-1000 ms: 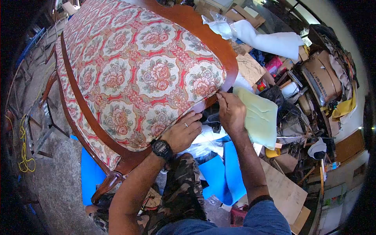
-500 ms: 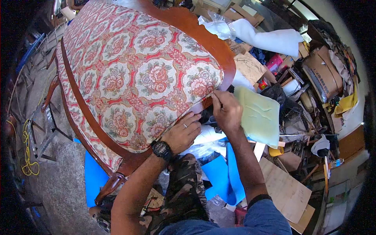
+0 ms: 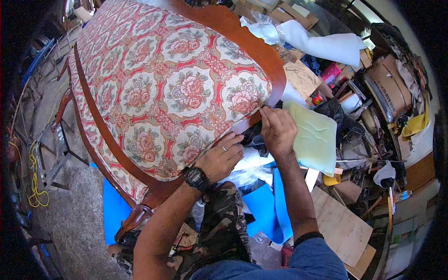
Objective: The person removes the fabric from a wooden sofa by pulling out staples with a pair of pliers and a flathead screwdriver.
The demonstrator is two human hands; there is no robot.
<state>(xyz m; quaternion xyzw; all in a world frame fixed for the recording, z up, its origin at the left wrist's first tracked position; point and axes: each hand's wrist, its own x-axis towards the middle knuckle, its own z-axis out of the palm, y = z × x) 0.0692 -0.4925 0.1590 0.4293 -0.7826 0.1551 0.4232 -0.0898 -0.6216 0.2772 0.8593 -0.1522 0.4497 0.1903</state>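
A wooden-framed sofa (image 3: 214, 14) covered in red and cream floral upholstery fabric (image 3: 186, 88) lies tipped in front of me. My left hand (image 3: 220, 158), with a ring and a wristwatch, rests along the fabric's lower edge, its fingers stretched out flat. Farther along that edge, by the rounded corner of the frame, my right hand (image 3: 279, 130) pinches the fabric border between thumb and forefinger. Anything small inside that pinch is hidden. Below the edge, between my hands, hangs a strip of pale material.
A pale yellow foam cushion (image 3: 312, 137) lies right of my right hand. Blue sheets (image 3: 263, 210) and plywood boards (image 3: 343, 226) lie below. White foam roll (image 3: 322, 44), cardboard box (image 3: 389, 86) and clutter fill the right side. A yellow cord (image 3: 35, 184) is on the floor at left.
The view has shifted slightly, moving the sofa a little to the right in the picture. My right hand has turned slightly at the same corner; my left hand stays on the edge.
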